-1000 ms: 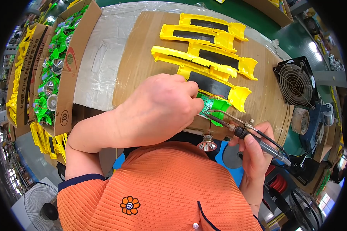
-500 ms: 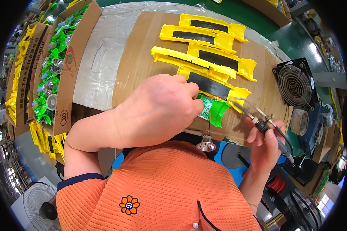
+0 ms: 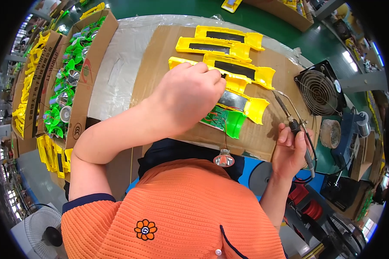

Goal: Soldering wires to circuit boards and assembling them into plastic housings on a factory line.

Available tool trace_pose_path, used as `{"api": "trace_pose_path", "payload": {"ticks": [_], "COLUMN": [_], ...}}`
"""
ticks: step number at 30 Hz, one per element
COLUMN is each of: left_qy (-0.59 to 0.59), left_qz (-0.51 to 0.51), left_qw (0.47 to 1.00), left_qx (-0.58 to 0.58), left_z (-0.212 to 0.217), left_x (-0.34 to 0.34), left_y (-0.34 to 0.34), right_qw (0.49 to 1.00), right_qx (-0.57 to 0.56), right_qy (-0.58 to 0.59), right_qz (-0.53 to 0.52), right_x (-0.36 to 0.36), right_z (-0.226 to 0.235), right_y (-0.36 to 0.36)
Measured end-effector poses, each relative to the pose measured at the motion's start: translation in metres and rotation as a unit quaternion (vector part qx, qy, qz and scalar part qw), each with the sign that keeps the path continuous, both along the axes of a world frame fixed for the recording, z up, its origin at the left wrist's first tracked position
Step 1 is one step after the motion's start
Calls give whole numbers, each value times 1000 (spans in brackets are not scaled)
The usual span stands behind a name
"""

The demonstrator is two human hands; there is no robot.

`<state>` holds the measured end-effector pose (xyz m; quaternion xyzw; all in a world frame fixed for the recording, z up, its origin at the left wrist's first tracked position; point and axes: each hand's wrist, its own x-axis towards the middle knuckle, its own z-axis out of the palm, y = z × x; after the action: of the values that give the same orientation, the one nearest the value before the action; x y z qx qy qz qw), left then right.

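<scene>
My left hand (image 3: 189,96) is closed with its back up, over the left part of a tilted yellow plastic shell (image 3: 240,83). Its fingertips are hidden, so I cannot tell what they pinch. Beneath and right of it lies another yellow shell (image 3: 257,110) with a dark strip. Nearest me is a green plastic housing (image 3: 234,125) with a green circuit board (image 3: 215,116). From it a small reflector lamp (image 3: 224,159) hangs by wires over the table's edge. My right hand (image 3: 289,149) grips a soldering iron (image 3: 294,126), its bent tip pointing up and left beside the shells.
More yellow shells (image 3: 220,48) lie in a row on the cardboard sheet (image 3: 151,73). A box (image 3: 90,73) of green housings with lamps stands at the left. To the right are a black fan (image 3: 317,88), a round pale block (image 3: 330,133) and a blue device (image 3: 346,140).
My left hand has moved from the green housing up and away onto the yellow shells. My right hand has drawn the soldering iron back from the housing, its tip now turned upward.
</scene>
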<state>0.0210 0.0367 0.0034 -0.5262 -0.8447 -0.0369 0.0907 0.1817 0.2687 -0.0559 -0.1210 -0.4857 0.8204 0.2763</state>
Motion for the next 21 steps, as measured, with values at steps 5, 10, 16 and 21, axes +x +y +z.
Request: {"api": "trace_pose_path", "payload": {"ticks": [5, 10, 16, 21], "left_qy": [15, 55, -205, -145], "left_qz": [-19, -46, -102, -121], "left_qw": [1000, 997, 967, 963], "left_qx": [-7, 17, 115, 191], "left_z": [-1, 15, -3, -33], "left_x": [-9, -3, 18, 16], "left_y": [1, -8, -59, -63], "right_qw": [999, 997, 996, 997], "right_qx": [-20, -19, -11, -22], "right_qy": [36, 75, 83, 65], "right_qz": [-5, -11, -13, -16], "right_x": [1, 7, 6, 3], "right_z": [-5, -8, -5, -3], "right_y": [0, 1, -2, -4]}}
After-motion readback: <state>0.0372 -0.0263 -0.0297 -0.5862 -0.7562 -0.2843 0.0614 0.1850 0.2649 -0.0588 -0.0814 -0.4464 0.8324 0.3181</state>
